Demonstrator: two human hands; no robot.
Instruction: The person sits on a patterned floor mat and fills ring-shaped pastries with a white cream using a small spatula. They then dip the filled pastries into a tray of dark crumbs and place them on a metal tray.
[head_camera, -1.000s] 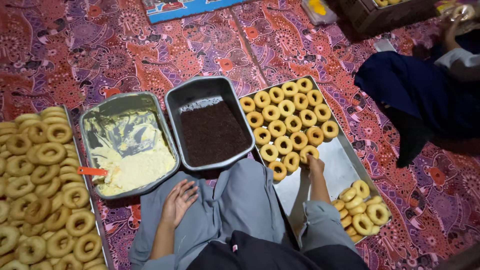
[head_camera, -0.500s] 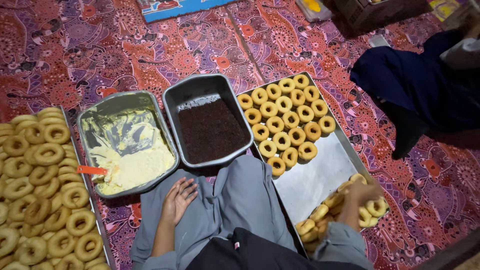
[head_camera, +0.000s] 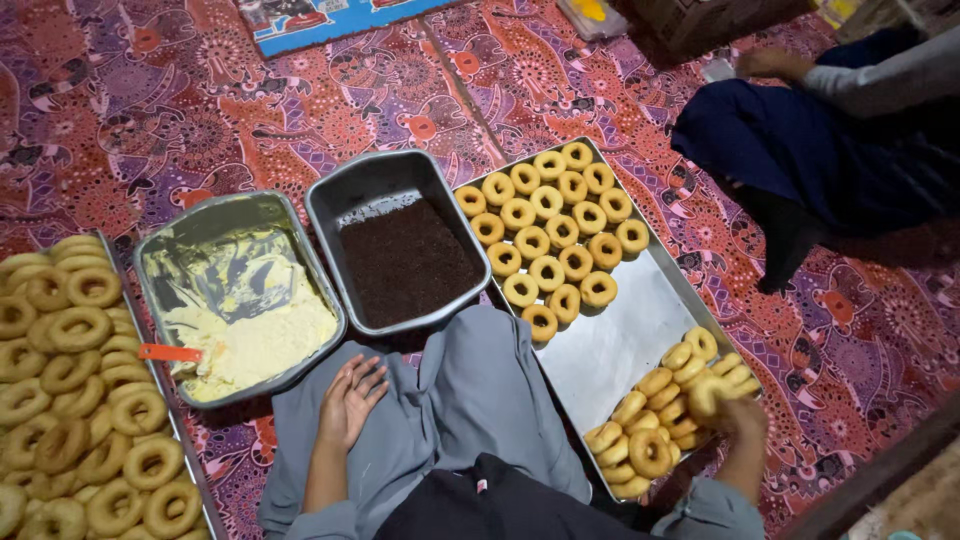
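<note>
A seated person is seen from above, legs covered in grey cloth, on a red patterned floor covering. The right hand (head_camera: 738, 420) is stretched out to the person's right, at the near end of a long steel tray (head_camera: 620, 345). Its grip is closed around one plain ring doughnut (head_camera: 708, 393), which is held just above a loose heap of doughnuts (head_camera: 655, 420) piled in the tray's near right corner. The fingers are partly blurred, so how tightly they are curled cannot be told.

The tray's long axis runs away from the person, slanting up and to the left in the view. At its far end, neat rows of doughnuts (head_camera: 555, 225) are laid flat, side by side. Between the rows and the heap a bare strip of metal is left. The open spot at the end of the nearest row thus lies ahead of the right hand and to its left, along the tray's length.

The left hand (head_camera: 350, 400) is rested on the left thigh, fingers loosely spread, with nothing held. It is well apart from the tray, so the right hand is by far the nearer.
</note>
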